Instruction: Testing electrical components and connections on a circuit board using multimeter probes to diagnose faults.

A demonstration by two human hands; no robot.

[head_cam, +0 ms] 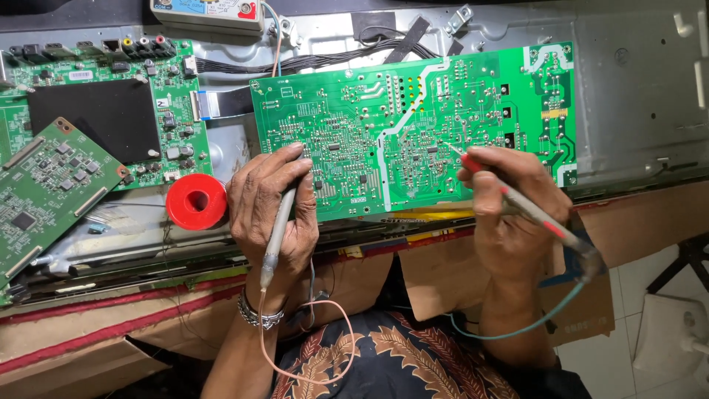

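head view: my left hand (267, 210) is closed round a grey probe (278, 229), pen-style, fingers wrapped tight, tip up against the lower left part of the big green board (413, 125). exact contact point is hidden under my fingers, can't tell which pad. pink lead (325, 347) drops off the probe's back end and loops down over my lap.

right hand (509, 203) is pinched shut on a red probe (517, 199), thumb and fingers near the front, metal tip touching the board just right of its white divider line, about mid-height. green lead (517, 329) trails off the rear of it toward the bench's front edge.

big board lies solder side up, across the middle of the metal back panel (635, 96), its lower edge near the panel's front rim.

progress, as i read it: both probes are down on the board, so a reading is under way. meter (210, 11) sits at the far edge, only partly in frame, display not readable, so no result to report. rest of the board looks unprobed from here.

other bits: red spool (196, 201) just left of my left hand, second board (103, 103) at the far left corner, small board (44, 188) overlapping its front left.
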